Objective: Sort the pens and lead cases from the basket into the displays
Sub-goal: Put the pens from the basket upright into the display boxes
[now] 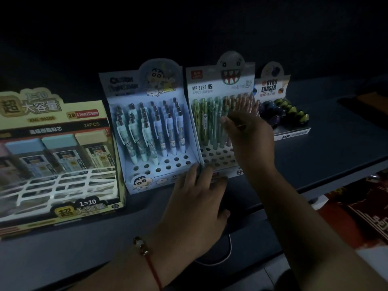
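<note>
Dark grey worktop [336,131] in unlit room: 4 displays in row, right hand [249,135] pinching pen [241,126] over monster display [218,122], left hand [197,198] relaxed at its base.

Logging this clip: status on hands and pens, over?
Left hand open, steadying monster display front. Right hand pinching a pen above its holes. Nothing blocking.

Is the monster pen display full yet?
No. The monster pen display holds pens in its back rows, but front holes are empty.
</note>
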Motion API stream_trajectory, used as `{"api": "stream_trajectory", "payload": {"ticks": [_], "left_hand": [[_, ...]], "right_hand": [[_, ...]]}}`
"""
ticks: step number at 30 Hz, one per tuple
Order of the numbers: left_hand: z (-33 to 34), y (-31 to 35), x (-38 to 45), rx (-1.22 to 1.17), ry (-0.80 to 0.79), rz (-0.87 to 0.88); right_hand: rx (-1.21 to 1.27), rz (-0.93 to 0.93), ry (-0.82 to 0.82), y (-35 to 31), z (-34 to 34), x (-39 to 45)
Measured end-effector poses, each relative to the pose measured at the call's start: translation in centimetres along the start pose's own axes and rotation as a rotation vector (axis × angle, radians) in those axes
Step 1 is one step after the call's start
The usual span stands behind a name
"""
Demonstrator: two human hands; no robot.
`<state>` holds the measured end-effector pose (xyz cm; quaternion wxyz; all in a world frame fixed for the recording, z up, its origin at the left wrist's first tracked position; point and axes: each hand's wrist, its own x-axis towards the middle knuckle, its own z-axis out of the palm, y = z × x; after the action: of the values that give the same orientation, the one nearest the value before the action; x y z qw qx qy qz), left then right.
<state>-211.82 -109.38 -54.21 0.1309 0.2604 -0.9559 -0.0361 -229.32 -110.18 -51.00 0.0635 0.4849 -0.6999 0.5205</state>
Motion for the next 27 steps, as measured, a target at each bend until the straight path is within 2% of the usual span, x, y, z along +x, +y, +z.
{"api": "stream_trajectory", "payload": {"ticks": [5, 17, 22, 27], "left_hand": [[0.2, -0.1, -0.1, 0.008, 0.005, 0.003], [-0.1, 0.2, -0.2, -0.010, -0.028, -0.020], [-0.7, 0.7, -0.6, -0.052, -0.044, -0.056], [-1.4, 2.4, -1.2, -0.124, 0.025, -0.039]], "right_hand": [[-0.086, 0.021, 0.013, 0.4, 0.7, 0.6], [-0.101, 0.153, 0.007, 1.4, 0.4, -0.7], [-0.102, 0.096, -0.097, 0.2, -2.2, -2.7], [-0.336, 0.104, -0.326, -1.4, -7.6, -5.3]]}}
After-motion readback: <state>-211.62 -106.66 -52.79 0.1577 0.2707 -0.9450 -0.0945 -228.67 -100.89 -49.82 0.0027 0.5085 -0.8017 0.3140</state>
